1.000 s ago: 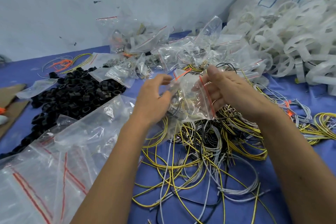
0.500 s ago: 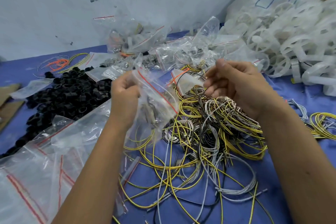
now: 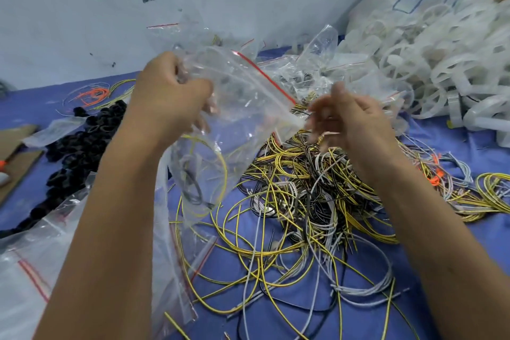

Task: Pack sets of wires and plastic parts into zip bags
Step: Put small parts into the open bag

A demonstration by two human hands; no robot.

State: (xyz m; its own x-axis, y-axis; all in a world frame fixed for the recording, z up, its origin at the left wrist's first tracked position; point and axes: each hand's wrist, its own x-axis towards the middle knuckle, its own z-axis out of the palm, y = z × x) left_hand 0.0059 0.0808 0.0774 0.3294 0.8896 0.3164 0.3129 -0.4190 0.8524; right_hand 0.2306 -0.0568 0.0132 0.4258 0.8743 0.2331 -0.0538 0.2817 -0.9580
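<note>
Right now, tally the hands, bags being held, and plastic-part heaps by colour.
Hands: 2, left hand and right hand
Held zip bag: 1
Black parts heap: 1
White parts heap: 1
Total: 5

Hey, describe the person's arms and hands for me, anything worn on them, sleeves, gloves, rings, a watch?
Both forearms are bare as far as the frame shows, with no sleeves in view. The left hand and the right hand wear no gloves. No watch or wristband shows on either wrist. The right hand's fingers are motion-blurred, so a ring there cannot be ruled out.
</note>
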